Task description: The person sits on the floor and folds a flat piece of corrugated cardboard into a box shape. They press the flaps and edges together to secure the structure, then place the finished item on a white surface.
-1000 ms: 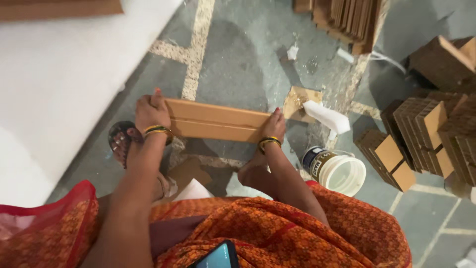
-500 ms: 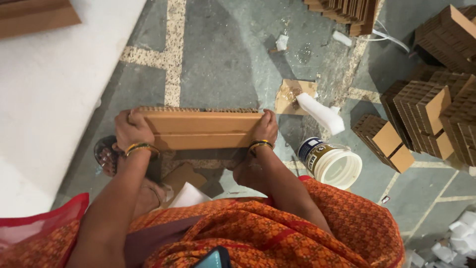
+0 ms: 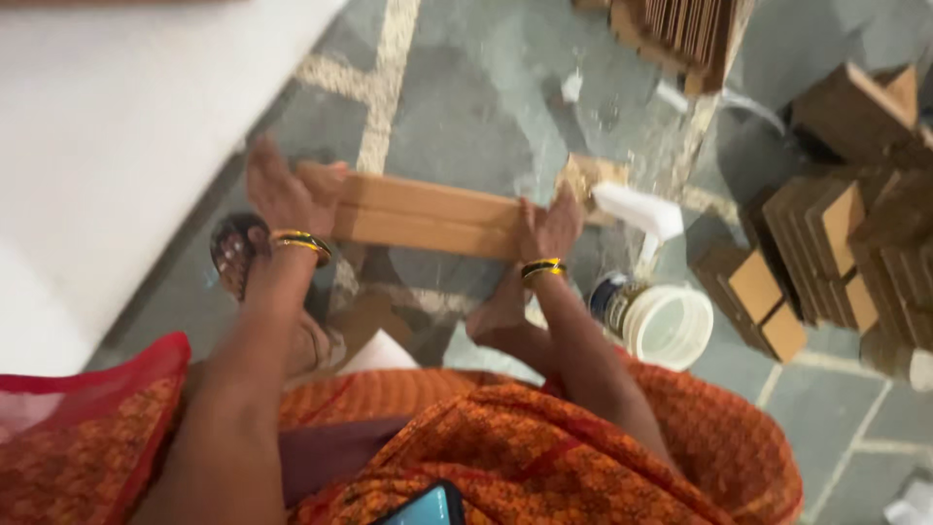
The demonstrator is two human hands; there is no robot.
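Flanking the folded cardboard [image 3: 423, 214] — white bucket [image 3: 666, 326], stacked boxes [image 3: 816, 262] rightward.

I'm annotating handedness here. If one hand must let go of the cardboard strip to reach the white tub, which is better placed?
Probably the right hand: it grips the cardboard strip end nearest the white tub. The left hand holds the far end.

We see a long flat piece of brown corrugated cardboard [image 3: 423, 214], matt and ribbed with light grooves. On each wrist sits a glossy gold and black metal bangle [image 3: 301, 243]. The grey stone floor [image 3: 466, 107] looks rough and dull. The round white plastic tub [image 3: 666, 326] looks smooth. The orange patterned cloth garment [image 3: 544, 447] has a soft woven surface.
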